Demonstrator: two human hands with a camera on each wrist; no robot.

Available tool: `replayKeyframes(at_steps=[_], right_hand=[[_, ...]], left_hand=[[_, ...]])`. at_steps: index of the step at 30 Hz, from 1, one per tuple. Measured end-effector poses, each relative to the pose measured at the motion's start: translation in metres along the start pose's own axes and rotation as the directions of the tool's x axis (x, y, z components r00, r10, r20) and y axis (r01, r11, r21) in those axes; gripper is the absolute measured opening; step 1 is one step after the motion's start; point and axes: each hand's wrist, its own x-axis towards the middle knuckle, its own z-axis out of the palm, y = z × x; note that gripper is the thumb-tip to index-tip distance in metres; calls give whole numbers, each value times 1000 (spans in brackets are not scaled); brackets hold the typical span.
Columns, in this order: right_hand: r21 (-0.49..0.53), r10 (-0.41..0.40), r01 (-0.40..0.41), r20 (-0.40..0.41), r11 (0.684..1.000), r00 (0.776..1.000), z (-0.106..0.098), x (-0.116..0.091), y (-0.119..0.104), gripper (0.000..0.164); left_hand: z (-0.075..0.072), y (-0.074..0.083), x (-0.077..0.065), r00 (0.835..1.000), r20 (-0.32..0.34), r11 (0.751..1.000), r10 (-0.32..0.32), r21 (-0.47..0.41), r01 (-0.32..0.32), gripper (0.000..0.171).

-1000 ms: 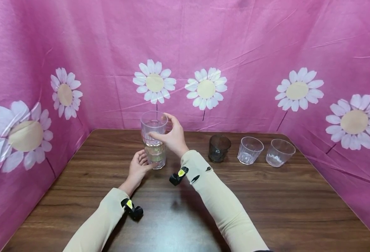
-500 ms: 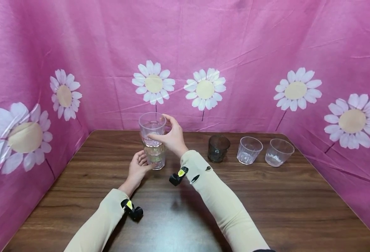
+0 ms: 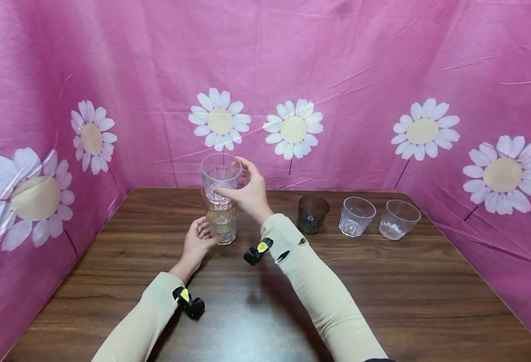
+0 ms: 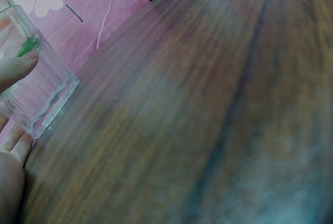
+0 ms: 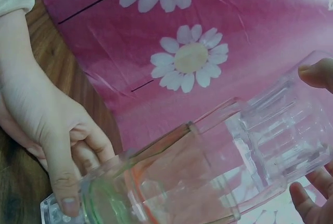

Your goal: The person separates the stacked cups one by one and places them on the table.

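Observation:
A tall stack of nested tumblers (image 3: 222,221) stands upright toward the back left of the table. In the right wrist view its tumblers are clear at the bottom, then green-tinted, orange-tinted and pinkish (image 5: 221,167). My left hand (image 3: 196,244) holds the stack low down, with the thumb in front of the clear bottom tumbler (image 4: 49,96). At the top, my right hand (image 3: 250,195) grips a clear tumbler (image 5: 294,125) between thumb and fingers. That tumbler's lower part sits inside the pinkish tumbler's mouth. How far the inner tumblers reach down is hard to tell.
To the right of the stack, a dark smoky tumbler (image 3: 313,215) and two clear tumblers (image 3: 357,216) stand in a row on the wooden table (image 3: 337,281). A pink cloth (image 3: 360,60) with daisies hangs behind and at both sides.
In the last half second my right hand has risen slightly, and the clear top tumbler stands higher above the stack, showing more of the pinkish one. My left hand has stayed put.

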Motion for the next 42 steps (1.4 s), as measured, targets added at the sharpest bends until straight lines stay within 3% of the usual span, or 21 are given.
replayKeyframes(at_steps=[9, 19, 32, 42], right_hand=[[89, -5, 7, -15, 996, 1000, -5, 2, -10, 81], [73, -50, 54, -52, 996, 997, -19, 7, -13, 82], [63, -14, 22, -135, 998, 991, -47, 7, 5, 81], [85, 61, -43, -218, 995, 974, -68, 1, 25, 84]], left_hand=[[0, -1, 1, 1000, -2, 999, 15, -33, -15, 71], [1, 0, 0, 1000, -14, 1000, 1, -10, -1, 73], [-1, -2, 1, 1000, -12, 1000, 15, -15, -16, 72], [-1, -2, 0, 1000, 2, 1000, 21, -17, -21, 72]])
